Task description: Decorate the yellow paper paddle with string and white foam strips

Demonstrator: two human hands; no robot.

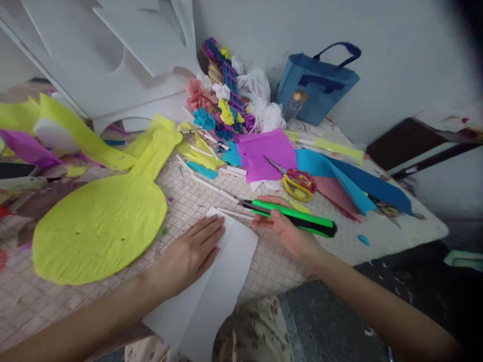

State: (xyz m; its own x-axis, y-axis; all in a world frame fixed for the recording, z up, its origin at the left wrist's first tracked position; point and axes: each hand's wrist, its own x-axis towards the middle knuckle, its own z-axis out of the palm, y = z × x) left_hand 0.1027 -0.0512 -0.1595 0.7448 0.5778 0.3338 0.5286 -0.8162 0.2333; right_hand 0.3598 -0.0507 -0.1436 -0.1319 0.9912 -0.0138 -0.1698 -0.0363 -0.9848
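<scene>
My left hand [186, 259] lies flat on a folded white sheet of paper [226, 271], fingers stretched out along its crease. Part of the sheet hangs over the table's near edge. In my right hand [289, 234] is a green and black box cutter [298, 216], its blade pointing left, just above the sheet's far end. A narrow white strip [236, 214] lies under the cutter by my right fingers. To the left rests a yellow guitar-shaped piece [101, 226]. Scissors [298, 182] with red and yellow handles lie beyond the cutter, partly on purple crepe paper [266, 151].
Behind are colourful paper flowers [226, 110], a blue bag [317, 88] and a small bottle [296, 104]. White boards [132, 37] lean at the back left. Blue crepe paper [339, 178] and several scraps cover the patterned table [264, 271].
</scene>
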